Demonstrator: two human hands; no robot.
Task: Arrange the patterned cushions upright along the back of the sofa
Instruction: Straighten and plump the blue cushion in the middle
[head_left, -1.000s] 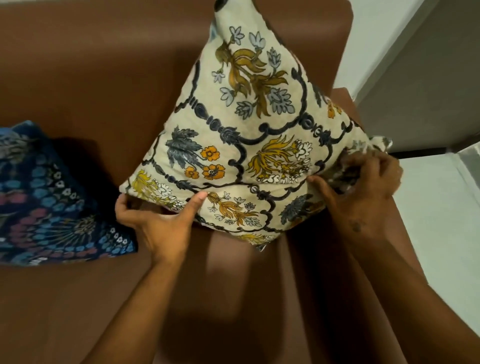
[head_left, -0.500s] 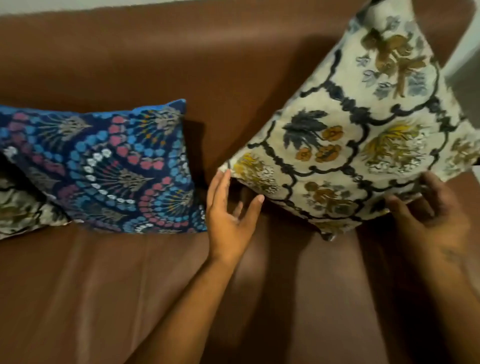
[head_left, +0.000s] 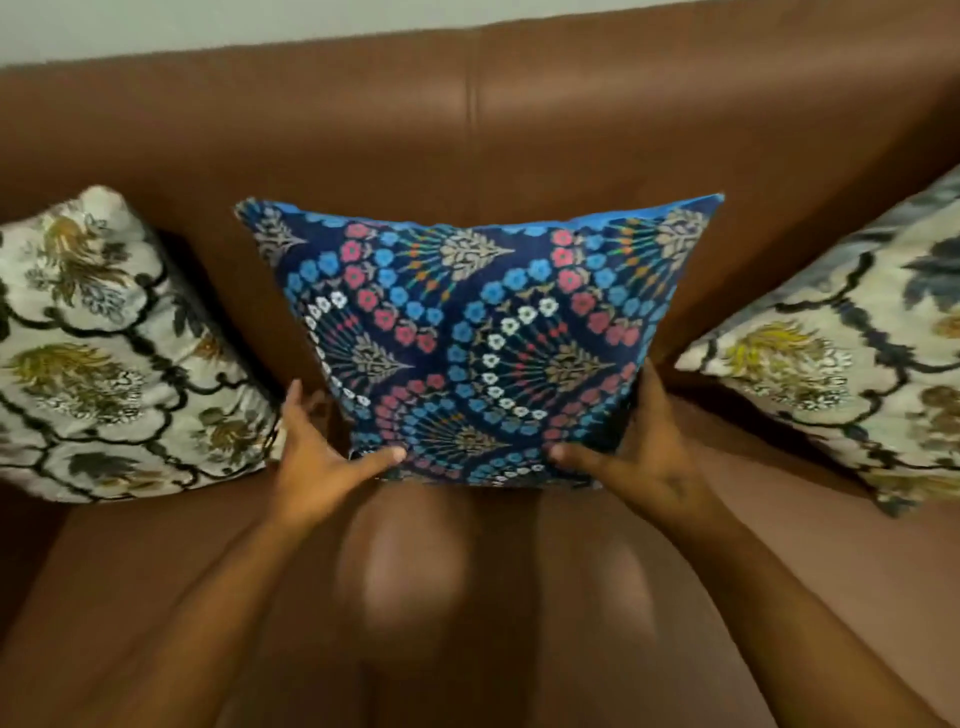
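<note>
The person's left hand (head_left: 317, 457) and right hand (head_left: 644, 452) are gripping, fingers spread, the blue floral-patterned cushion (head_left: 478, 338), standing between two cream floral cushions (head_left: 104, 353) (head_left: 841, 353) already leaning against the brown leather sofa back (head_left: 467, 119), seemingly the last adjustment.

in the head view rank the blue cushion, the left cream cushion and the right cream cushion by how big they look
1. Blue cushion, fully in view and looks largest.
2. Left cream cushion and right cream cushion: both are cut off by the picture's edges, so I can't rank them.
</note>
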